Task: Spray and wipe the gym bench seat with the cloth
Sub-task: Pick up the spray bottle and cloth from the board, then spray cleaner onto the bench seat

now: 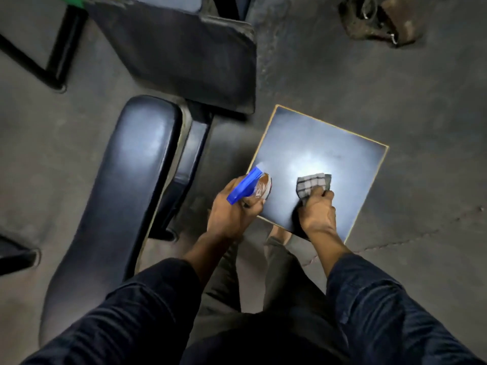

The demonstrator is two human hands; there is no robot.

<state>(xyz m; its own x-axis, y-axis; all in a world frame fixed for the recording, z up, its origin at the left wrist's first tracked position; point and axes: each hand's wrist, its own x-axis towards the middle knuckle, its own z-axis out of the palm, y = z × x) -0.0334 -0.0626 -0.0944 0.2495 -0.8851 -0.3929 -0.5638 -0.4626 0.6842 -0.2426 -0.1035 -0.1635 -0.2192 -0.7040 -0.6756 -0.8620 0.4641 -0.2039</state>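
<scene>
A square black seat pad [326,154] with a pale trimmed edge fills the middle right of the head view and shines under the light. My right hand [317,213] presses a grey checked cloth [312,184] flat on the pad near its lower middle. My left hand [233,212] grips a spray bottle [250,188] with a blue trigger head over the pad's left corner. A faint mist shows just above the nozzle.
A long black padded bench [131,175] runs along the left, with a second dark pad [189,51] behind it. Black frame tubes [56,61] cross the upper left. A brown shoe-like object [382,19] lies on the grey floor at upper right.
</scene>
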